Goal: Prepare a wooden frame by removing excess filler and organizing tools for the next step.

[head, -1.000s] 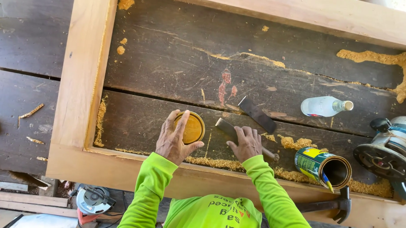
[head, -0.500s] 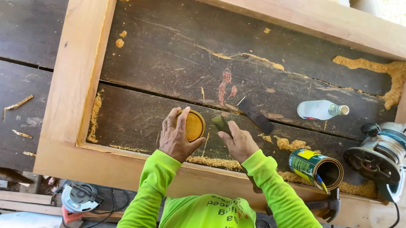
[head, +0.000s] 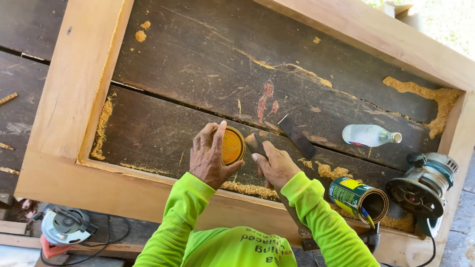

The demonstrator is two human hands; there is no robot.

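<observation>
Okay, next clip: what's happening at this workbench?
A person in bright green sleeves leans over a dark plank bench framed by a pale wooden frame. The left hand steadies a small round tin with yellow-orange filling, tipped toward them. The right hand holds a putty knife beside it. A lying can, a clear bottle, a router and sawdust piles sit to the right.

Open tin (head: 231, 145) inside wooden frame (head: 76, 91), beside left hand (head: 209, 156) | bottle (head: 370, 136) lying far right | router (head: 422, 184) on frame's right corner | circular saw (head: 64, 227) below frame, left
</observation>
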